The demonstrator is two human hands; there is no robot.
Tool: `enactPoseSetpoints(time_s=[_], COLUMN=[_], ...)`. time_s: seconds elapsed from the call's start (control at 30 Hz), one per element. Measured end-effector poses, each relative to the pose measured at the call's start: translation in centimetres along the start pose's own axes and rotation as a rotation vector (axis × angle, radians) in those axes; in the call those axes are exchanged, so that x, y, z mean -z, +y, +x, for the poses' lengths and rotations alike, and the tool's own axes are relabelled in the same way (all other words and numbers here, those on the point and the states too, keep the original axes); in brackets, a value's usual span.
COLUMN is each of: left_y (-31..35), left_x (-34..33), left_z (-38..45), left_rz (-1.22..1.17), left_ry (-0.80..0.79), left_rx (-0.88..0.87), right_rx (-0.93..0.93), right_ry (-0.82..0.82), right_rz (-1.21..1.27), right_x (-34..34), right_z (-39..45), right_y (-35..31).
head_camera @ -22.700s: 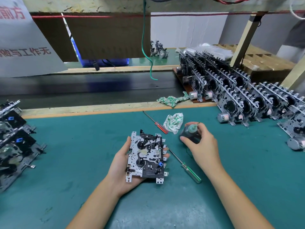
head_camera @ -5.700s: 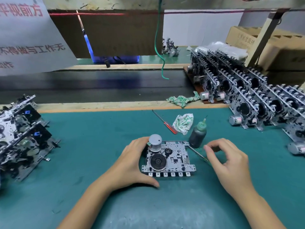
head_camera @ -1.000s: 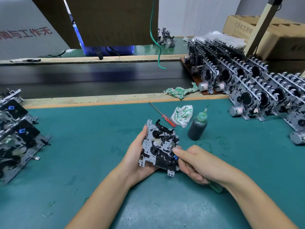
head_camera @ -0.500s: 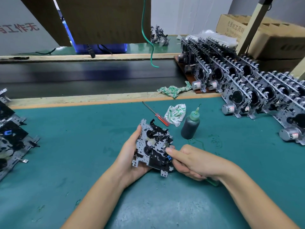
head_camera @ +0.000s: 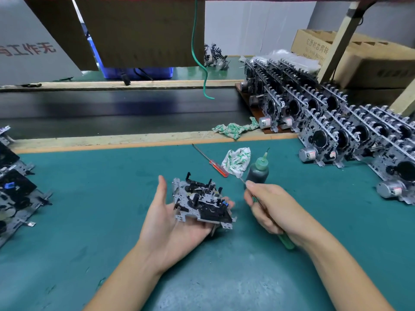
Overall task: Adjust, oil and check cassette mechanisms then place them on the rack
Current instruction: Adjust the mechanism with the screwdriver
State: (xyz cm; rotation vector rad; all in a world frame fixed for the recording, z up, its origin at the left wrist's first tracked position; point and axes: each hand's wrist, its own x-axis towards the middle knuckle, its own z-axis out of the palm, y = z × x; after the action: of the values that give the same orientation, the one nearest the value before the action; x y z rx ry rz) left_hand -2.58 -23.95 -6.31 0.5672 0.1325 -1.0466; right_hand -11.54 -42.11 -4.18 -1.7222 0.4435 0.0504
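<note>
A cassette mechanism (head_camera: 202, 202), a metal plate with black parts and a small blue piece, lies nearly flat on my left hand (head_camera: 166, 223) above the green mat. My fingertips curl up round its right edge, and my thumb stands just off its left edge. My right hand (head_camera: 274, 209) grips a green-handled screwdriver (head_camera: 286, 241) to the right of the mechanism, apart from it. The thin metal tip sticks out past my fingers towards the dark oil bottle (head_camera: 258, 170) with the green nozzle. Finished mechanisms stand upright in rows on the rack (head_camera: 336, 135) at the right.
A red-handled screwdriver (head_camera: 213, 162) and a crumpled rag (head_camera: 238, 161) lie beside the oil bottle. Another rag (head_camera: 235, 129) sits on the wooden ledge. More mechanisms (head_camera: 13, 194) are piled at the left edge. A black conveyor belt (head_camera: 112, 111) runs behind the mat.
My right hand has come off the mechanism and moved right and up with the screwdriver. The mechanism has tipped from upright to nearly flat in my left hand.
</note>
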Motion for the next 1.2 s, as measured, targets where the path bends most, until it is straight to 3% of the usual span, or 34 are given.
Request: enactPoseSetpoints(time_s=[0.17,0.27,0.33,0.43,0.5,0.63,0.7,0.8,1.1,1.2], left_y=[0.1,0.1,0.0,-0.2,-0.3,-0.5,-0.6,-0.6,-0.4,-0.3], left_x=[-0.2,-0.2,0.1,0.6,0.7,0.9,1.0,1.3,1.5,1.5], left_z=[-0.2,-0.2,0.0,0.3,0.5,0.5,0.5,0.7,0.8,0.7], left_rz=[-0.113,-0.116,-0.090,-0.056,-0.005,0.080,0.123,0.118,0.060,0.067], left_ry=[0.021,0.013,0.001,-0.013,-0.031,-0.102,-0.125,-0.132,-0.156,-0.181], left_rx=[-0.026,-0.030,-0.040,-0.065,-0.063,0.025,0.069,0.091,0.116,0.125], right_rx=[0.074,0.303,0.520,0.759,0.687,0.243,0.166,0.207,0.312,0.284], right_ry=[0.080,0.338,0.573,0.910,0.972,0.680,0.649,0.637,0.421,0.422], right_rz=[-0.167,-0.810,-0.999,-0.647,-0.391,-0.175,-0.157,-0.033,0.898,0.974], right_x=[-0.6,-0.9,-1.3,-1.5,-1.3,-1.1,-0.8,-0.3,1.0,0.3], right_z=[0.3,0.2,0.1,0.3,0.6,1.6,1.9,2.0,0.7,0.6], right_y=[0.5,1.3,1.2,1.0,1.2,2.0,2.2,1.7,-0.4,-0.8])
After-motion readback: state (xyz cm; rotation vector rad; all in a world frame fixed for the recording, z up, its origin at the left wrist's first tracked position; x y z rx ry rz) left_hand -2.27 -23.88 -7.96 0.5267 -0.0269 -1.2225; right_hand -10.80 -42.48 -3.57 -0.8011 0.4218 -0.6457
